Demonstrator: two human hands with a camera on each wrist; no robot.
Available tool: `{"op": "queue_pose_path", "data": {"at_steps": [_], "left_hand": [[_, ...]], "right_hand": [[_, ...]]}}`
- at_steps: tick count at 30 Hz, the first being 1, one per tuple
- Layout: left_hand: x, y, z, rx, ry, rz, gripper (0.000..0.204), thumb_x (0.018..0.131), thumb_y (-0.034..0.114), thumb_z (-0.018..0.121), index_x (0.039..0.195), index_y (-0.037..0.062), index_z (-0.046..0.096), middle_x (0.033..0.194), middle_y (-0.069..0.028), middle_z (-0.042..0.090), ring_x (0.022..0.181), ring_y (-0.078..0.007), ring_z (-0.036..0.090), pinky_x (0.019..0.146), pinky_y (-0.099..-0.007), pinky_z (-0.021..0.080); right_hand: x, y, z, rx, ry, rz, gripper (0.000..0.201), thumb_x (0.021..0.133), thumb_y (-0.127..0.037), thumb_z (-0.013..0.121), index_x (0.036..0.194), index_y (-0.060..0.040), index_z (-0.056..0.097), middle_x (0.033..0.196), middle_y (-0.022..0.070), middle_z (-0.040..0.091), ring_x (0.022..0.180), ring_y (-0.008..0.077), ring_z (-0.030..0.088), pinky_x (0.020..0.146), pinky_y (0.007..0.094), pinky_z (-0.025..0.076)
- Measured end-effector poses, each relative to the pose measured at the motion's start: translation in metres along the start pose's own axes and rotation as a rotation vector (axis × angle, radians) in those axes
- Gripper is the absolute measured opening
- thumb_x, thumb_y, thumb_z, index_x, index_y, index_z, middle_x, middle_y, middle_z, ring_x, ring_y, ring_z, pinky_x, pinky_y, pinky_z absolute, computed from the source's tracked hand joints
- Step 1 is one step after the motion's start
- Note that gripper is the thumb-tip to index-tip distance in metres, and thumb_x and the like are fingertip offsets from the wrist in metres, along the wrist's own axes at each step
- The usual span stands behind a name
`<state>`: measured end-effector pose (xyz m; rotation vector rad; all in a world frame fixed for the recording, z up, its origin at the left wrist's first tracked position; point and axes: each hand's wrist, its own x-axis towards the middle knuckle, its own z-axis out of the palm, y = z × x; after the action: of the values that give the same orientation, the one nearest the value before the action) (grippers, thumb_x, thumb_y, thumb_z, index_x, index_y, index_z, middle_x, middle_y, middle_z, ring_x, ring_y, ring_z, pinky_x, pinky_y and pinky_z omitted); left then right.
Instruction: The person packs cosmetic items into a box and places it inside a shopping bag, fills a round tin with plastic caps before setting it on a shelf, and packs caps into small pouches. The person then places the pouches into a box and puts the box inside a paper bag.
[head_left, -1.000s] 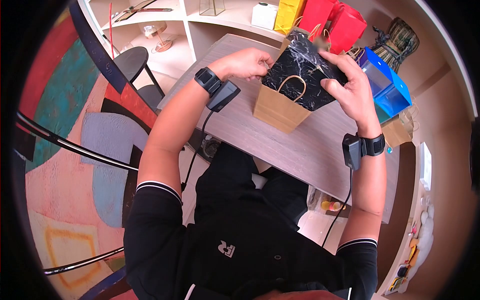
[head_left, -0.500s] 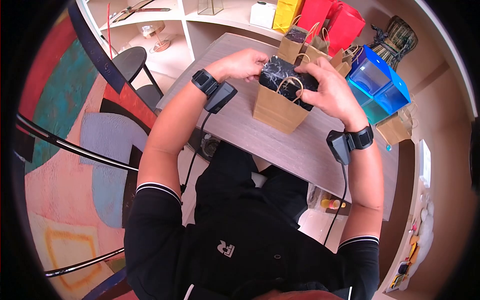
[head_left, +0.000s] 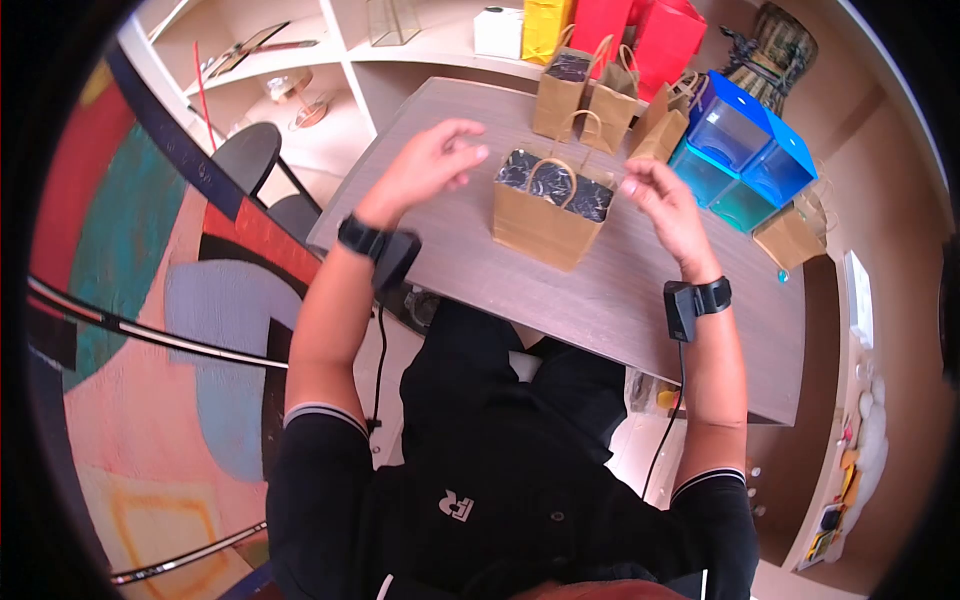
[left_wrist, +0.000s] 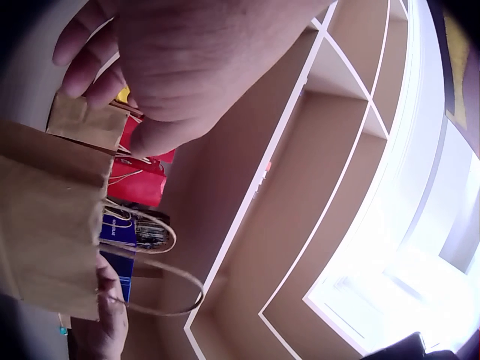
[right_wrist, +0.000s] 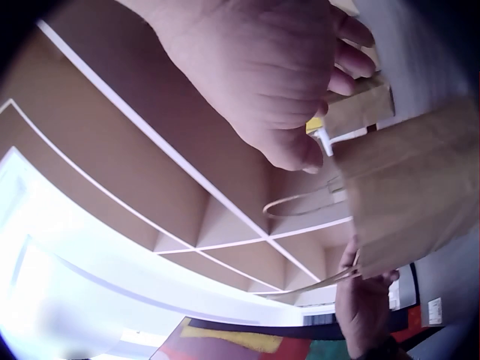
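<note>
A brown kraft paper bag (head_left: 545, 228) with two looped handles stands upright on the table. Just inside its mouth shows a black, white-veined marbled box (head_left: 588, 198); the bag hides its lower part. To the left of the bag hovers my left hand (head_left: 428, 168), holding nothing, fingers loosely bent. My right hand (head_left: 668, 208) is beside the bag's right end, fingers relaxed and bent, with nothing in it. Seen from the left wrist, the bag's side (left_wrist: 49, 225) fills the left, beyond my left hand (left_wrist: 202, 67). The right wrist view has my right hand (right_wrist: 255, 67) above the bag (right_wrist: 420, 187).
Several smaller kraft bags (head_left: 606, 112) stand along the table's far side, one with a marbled top inside. Blue transparent boxes (head_left: 740, 150) are stacked at the right. Red bags (head_left: 668, 45) and a yellow bag (head_left: 545, 30) line the back. A black stool (head_left: 248, 155) is left of the table (head_left: 450, 245).
The marbled box has gone down from above the bag's mouth into the bag. Both hands have come off it and drawn apart, the left moving further left. The head view has shifted slightly.
</note>
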<state>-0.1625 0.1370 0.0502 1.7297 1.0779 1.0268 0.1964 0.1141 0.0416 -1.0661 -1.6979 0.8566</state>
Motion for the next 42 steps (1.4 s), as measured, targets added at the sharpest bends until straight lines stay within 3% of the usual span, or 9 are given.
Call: {"op": "queue_pose_path", "data": {"at_steps": [4, 10, 13, 17, 25, 28, 33, 39, 42], "left_hand": [[-0.044, -0.039, 0.028, 0.076, 0.071, -0.103, 0.029, 0.096, 0.025, 0.071, 0.114, 0.0044, 0.061, 0.088, 0.0016, 0.061, 0.075, -0.0076, 0.059, 0.067, -0.0244, 0.050], [-0.087, -0.030, 0.101, 0.175, -0.057, -0.011, 0.066, 0.088, 0.029, 0.081, 0.138, 0.0009, 0.048, 0.126, -0.0125, 0.061, 0.111, -0.0196, 0.061, 0.093, -0.0339, 0.050], [-0.073, -0.040, 0.102, 0.217, 0.025, 0.076, 0.103, 0.076, 0.039, 0.089, 0.150, -0.0049, 0.032, 0.140, -0.0232, 0.048, 0.126, -0.0323, 0.054, 0.102, -0.0409, 0.046], [-0.049, -0.061, 0.101, -0.046, 0.108, 0.040, 0.117, 0.073, 0.035, 0.092, 0.156, -0.0056, 0.020, 0.145, -0.0260, 0.043, 0.131, -0.0356, 0.049, 0.109, -0.0427, 0.041], [-0.017, -0.046, 0.102, 0.584, 0.745, 0.202, 0.125, 0.074, 0.022, 0.089, 0.158, -0.0066, 0.001, 0.155, -0.0365, 0.027, 0.144, -0.0453, 0.035, 0.116, -0.0468, 0.034], [0.008, -0.055, 0.083, 0.288, 0.704, 0.118, 0.119, 0.075, 0.018, 0.084, 0.158, -0.0057, 0.002, 0.153, -0.0371, 0.033, 0.142, -0.0457, 0.040, 0.115, -0.0442, 0.037], [0.066, -0.065, 0.057, 0.435, 0.776, 0.060, 0.115, 0.075, 0.020, 0.084, 0.158, -0.0050, 0.007, 0.149, -0.0352, 0.041, 0.135, -0.0463, 0.047, 0.111, -0.0437, 0.042], [0.149, -0.118, 0.051, 0.243, 0.777, 0.006, 0.115, 0.072, 0.027, 0.084, 0.156, -0.0019, 0.011, 0.144, -0.0290, 0.049, 0.129, -0.0435, 0.053, 0.107, -0.0455, 0.045], [0.171, -0.139, 0.061, 0.364, 0.705, -0.003, 0.111, 0.072, 0.027, 0.084, 0.155, 0.0020, 0.016, 0.144, -0.0268, 0.050, 0.129, -0.0421, 0.054, 0.105, -0.0458, 0.046]], "right_hand": [[-0.020, 0.046, 0.010, 0.122, -0.171, 0.255, 0.058, 0.093, -0.029, 0.076, 0.138, 0.0004, 0.054, 0.106, 0.0044, 0.064, 0.101, 0.0125, 0.060, 0.088, 0.0270, 0.049], [-0.020, 0.058, 0.055, 0.054, -0.415, 0.288, 0.050, 0.091, -0.029, 0.077, 0.129, 0.0013, 0.061, 0.106, 0.0072, 0.066, 0.101, 0.0141, 0.062, 0.086, 0.0316, 0.052], [-0.022, 0.044, 0.083, -0.084, -0.318, 0.056, 0.055, 0.083, -0.018, 0.072, 0.131, 0.0037, 0.058, 0.115, 0.0184, 0.066, 0.107, 0.0292, 0.066, 0.090, 0.0387, 0.053], [-0.019, 0.037, 0.100, -0.259, -0.336, -0.078, 0.070, 0.081, -0.010, 0.063, 0.148, 0.0000, 0.043, 0.141, 0.0215, 0.052, 0.126, 0.0395, 0.055, 0.106, 0.0433, 0.047], [-0.003, 0.033, 0.109, -0.268, -0.407, -0.193, 0.071, 0.081, -0.008, 0.062, 0.149, -0.0015, 0.043, 0.143, 0.0209, 0.051, 0.128, 0.0382, 0.053, 0.108, 0.0415, 0.045], [-0.005, 0.047, 0.094, -0.232, -0.424, -0.201, 0.068, 0.081, -0.007, 0.061, 0.147, -0.0026, 0.046, 0.139, 0.0194, 0.052, 0.124, 0.0360, 0.055, 0.103, 0.0403, 0.048], [-0.017, 0.062, 0.038, -0.256, -0.351, -0.024, 0.051, 0.083, -0.007, 0.063, 0.134, -0.0034, 0.060, 0.122, 0.0148, 0.061, 0.106, 0.0269, 0.063, 0.089, 0.0357, 0.053], [-0.035, 0.107, 0.002, -0.176, 0.020, 0.146, 0.028, 0.084, -0.013, 0.066, 0.109, -0.0010, 0.071, 0.094, 0.0113, 0.069, 0.079, 0.0241, 0.066, 0.074, 0.0356, 0.054], [-0.033, 0.112, -0.003, -0.156, 0.104, 0.114, 0.025, 0.087, -0.010, 0.066, 0.110, -0.0006, 0.070, 0.087, 0.0032, 0.065, 0.075, 0.0108, 0.060, 0.069, 0.0280, 0.050]]}}
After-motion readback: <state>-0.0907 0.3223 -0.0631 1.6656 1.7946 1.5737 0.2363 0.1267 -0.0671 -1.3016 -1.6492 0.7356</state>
